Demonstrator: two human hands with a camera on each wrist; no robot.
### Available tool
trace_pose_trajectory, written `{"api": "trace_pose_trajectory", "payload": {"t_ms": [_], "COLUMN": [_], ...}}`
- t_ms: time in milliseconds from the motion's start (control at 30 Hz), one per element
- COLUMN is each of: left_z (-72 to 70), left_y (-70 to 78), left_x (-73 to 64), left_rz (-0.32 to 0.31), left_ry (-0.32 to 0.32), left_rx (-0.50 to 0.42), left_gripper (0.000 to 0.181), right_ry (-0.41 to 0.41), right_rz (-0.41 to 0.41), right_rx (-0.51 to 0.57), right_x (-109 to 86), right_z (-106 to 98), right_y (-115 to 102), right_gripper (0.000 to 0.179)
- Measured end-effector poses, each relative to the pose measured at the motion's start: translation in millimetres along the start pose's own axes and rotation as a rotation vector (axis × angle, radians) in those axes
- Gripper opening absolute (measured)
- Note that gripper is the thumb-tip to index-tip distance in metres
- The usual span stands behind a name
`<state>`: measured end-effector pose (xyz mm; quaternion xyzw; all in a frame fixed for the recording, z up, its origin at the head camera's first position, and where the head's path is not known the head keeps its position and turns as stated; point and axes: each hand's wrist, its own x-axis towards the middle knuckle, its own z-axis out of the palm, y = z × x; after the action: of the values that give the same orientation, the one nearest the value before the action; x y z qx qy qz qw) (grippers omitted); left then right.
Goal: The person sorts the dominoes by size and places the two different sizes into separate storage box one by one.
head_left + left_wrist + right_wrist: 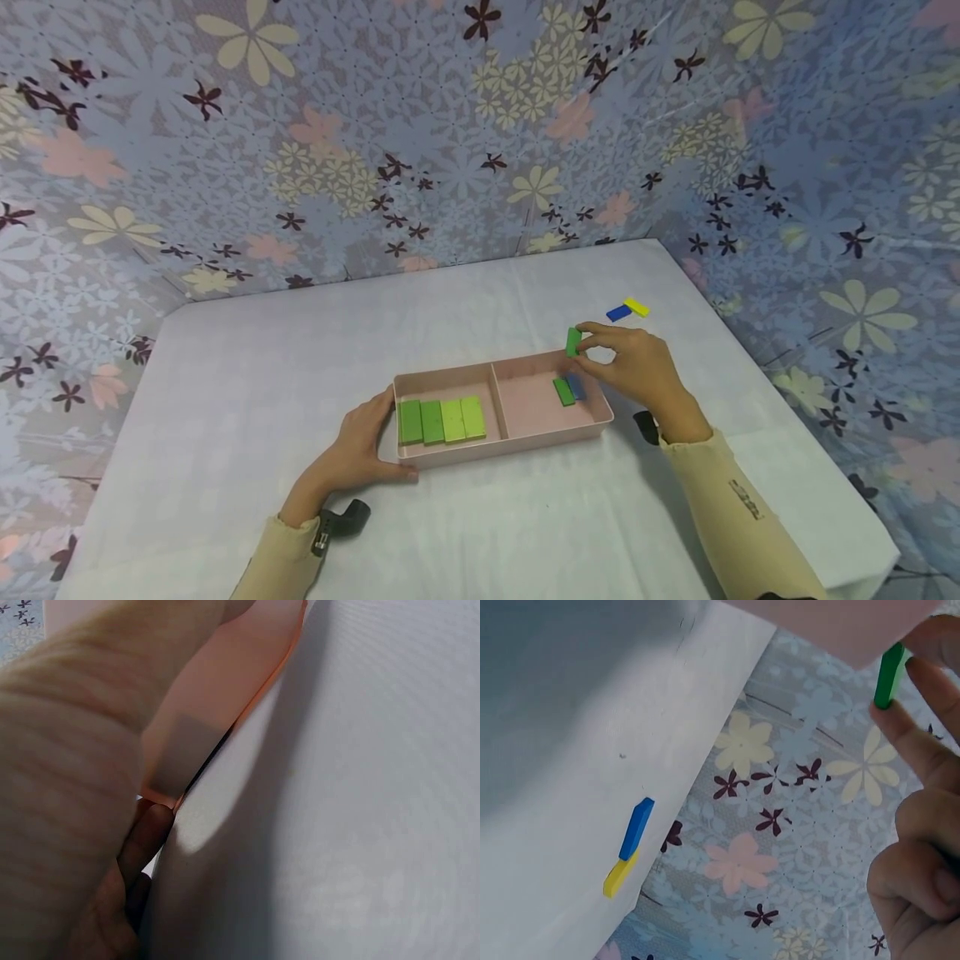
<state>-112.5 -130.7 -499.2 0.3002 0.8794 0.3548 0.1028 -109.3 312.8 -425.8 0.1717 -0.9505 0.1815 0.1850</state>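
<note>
My right hand (637,367) pinches a small green block (573,342) between thumb and fingertips, over the back right rim of a pink two-compartment box (528,412). In the right wrist view the green block (888,676) stands on edge between the fingertips. My left hand (356,446) holds the box's left end, fingers along the end wall and thumb at the front corner. Two green blocks (422,422) and two yellow-green blocks (462,418) lie side by side in the left compartment. A green block (564,392) and a blue block (576,386) lie in the right compartment.
Behind the right hand, a blue block (618,313) and a yellow block (637,307) lie touching on the white-covered table (262,358). Floral cloth (450,150) hangs behind and along the right side. Each wrist wears a dark camera (348,518).
</note>
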Motion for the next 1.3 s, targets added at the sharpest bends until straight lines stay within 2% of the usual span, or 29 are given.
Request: {"api": "trace_pose_trajectory", "payload": {"t_ms": [233, 633, 833, 1033, 1300], "left_z": [-1.0, -0.4, -0.8, 0.2, 1.5], "left_y": [1.2, 2.2, 1.2, 0.2, -0.4], "left_x": [0.0, 0.0, -0.5, -0.6, -0.7], "left_rz": [0.008, -0.004, -0.005, -0.007, 0.000], "left_ry": [0.006, -0.005, -0.007, -0.005, 0.002], "left_rx": [-0.006, -0.011, -0.010, -0.008, -0.002], "left_gripper": [0.136, 0.135, 0.136, 0.136, 0.135], "right_ry": [-0.061, -0.142, -0.183, -0.310, -0.400], "right_rz": [-0.077, -0.112, -0.072, 0.010, 0.020], "right_rx": [0.096, 0.186, 0.182, 0.201, 0.143], "right_x": [0.0, -2.1, -3.7, -2.9, -1.3], "right_z": [6.9, 7.4, 6.6, 7.4, 8.4], "right_y": [-2.6, -5.9, -10.8, -12.4, -12.0], "right_gripper": [0.018, 0.015, 0.015, 0.016, 0.017]}}
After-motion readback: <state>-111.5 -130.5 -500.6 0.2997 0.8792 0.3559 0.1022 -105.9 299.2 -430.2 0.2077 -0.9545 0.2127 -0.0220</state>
